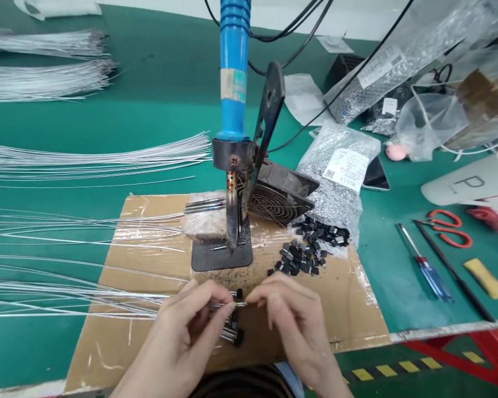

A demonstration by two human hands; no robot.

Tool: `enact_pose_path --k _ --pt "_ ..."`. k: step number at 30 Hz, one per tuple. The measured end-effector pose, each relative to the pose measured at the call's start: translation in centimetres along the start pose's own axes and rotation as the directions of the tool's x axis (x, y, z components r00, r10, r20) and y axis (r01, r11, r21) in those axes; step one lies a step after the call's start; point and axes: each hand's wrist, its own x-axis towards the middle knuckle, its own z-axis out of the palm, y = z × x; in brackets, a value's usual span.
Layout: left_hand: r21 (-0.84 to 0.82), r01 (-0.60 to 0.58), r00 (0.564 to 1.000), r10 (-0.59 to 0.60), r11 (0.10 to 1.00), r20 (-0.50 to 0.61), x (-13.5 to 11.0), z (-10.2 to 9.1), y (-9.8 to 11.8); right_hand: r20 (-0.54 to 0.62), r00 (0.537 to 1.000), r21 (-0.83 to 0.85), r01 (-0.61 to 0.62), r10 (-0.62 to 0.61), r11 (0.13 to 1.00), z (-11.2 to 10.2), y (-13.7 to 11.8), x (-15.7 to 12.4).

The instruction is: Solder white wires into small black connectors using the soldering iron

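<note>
My left hand [193,326] is closed, pinching a thin metal tube [240,304] between thumb and fingertips. At the tube's right end my right hand [296,315] has its thumb and forefinger together; whatever is between them is hidden. Below my left fingers lie several metal tubes with black ends [231,334], partly covered by the hand. Thin white wires [124,296] run from the left side toward my left hand. A pile of small black plastic pieces [301,257] lies on the cardboard [340,304] beyond my right hand.
A blue-handled soldering iron [233,72] stands upright in a bracket before me, beside a black fan [276,202]. A wrapped block [205,224] carries metal tubes. Wire bundles [45,80] lie left. Bubble-wrap bag [336,166], screwdriver [434,279] and orange-handled scissors [450,226] lie right.
</note>
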Motion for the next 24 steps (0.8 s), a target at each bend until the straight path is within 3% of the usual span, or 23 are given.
enact_pose_path --k 3,5,7,11,18,24 --pt "-0.100 0.229 0.973 -0.232 0.968 -0.017 0.1 0.2 0.3 -0.237 0.967 -0.290 0.023 -0.095 0.957 -1.2 1.3 0.2" --pt "-0.183 0.342 0.936 -0.351 0.922 -0.013 0.3 0.3 0.7 -0.273 0.954 -0.405 0.004 -0.125 0.914 -1.8 2.2 0.6" --pt "-0.255 0.380 0.918 -0.396 0.889 -0.014 0.3 0.3 0.9 -0.230 0.965 -0.458 0.009 -0.128 0.889 -2.1 2.9 0.9" --pt "-0.303 0.389 0.909 -0.416 0.870 -0.028 0.2 0.1 0.4 -0.185 0.974 -0.519 0.016 -0.131 0.855 -2.1 3.5 1.1" --pt "-0.226 0.380 0.925 -0.373 0.897 0.074 0.1 -0.4 -0.7 -0.163 0.977 -0.540 0.030 -0.139 0.841 -2.2 3.5 0.9" --pt "-0.258 0.383 0.924 -0.367 0.887 0.111 0.2 -0.6 -0.5 -0.201 0.974 -0.535 -0.021 -0.103 0.844 -2.1 3.5 1.1"
